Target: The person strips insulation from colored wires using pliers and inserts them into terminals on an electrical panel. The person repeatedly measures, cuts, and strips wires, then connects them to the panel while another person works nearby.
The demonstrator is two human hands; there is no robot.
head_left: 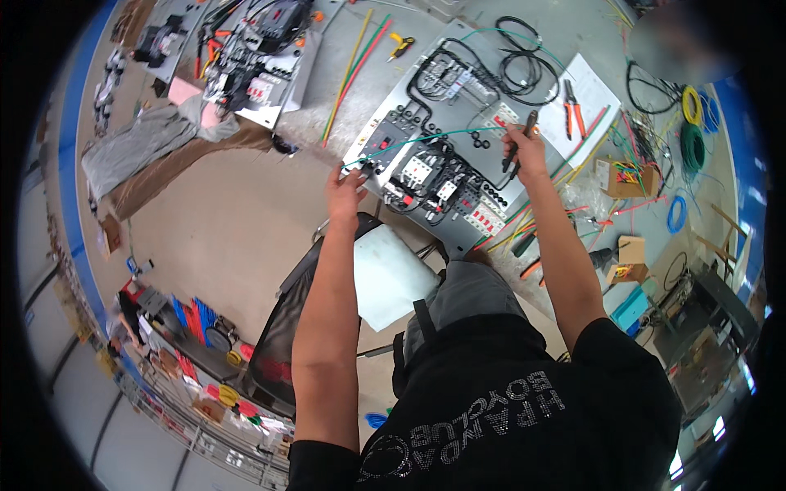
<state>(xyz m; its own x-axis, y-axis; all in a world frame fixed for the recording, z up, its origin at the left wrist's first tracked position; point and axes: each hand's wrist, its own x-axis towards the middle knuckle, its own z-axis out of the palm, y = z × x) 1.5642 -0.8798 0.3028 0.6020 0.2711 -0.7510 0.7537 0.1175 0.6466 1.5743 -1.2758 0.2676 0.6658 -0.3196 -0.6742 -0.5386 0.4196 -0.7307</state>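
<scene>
A grey panel [524,192] with several black and white electrical components and black wiring lies on the workbench in front of me. My left hand [345,192] pinches one end of a thin green wire [426,137] at the panel's left edge. The wire runs taut across the panel to my right hand [524,151], which grips its other end together with a dark-handled tool [519,147] over the panel's right part.
Orange-handled pliers [572,108] lie on a white sheet [598,90] to the right. Long coloured wires [354,69] lie at the back, wire coils [692,143] and small cardboard boxes [626,176] at the right. A second wired panel [254,74] sits back left. A chair [385,274] stands under me.
</scene>
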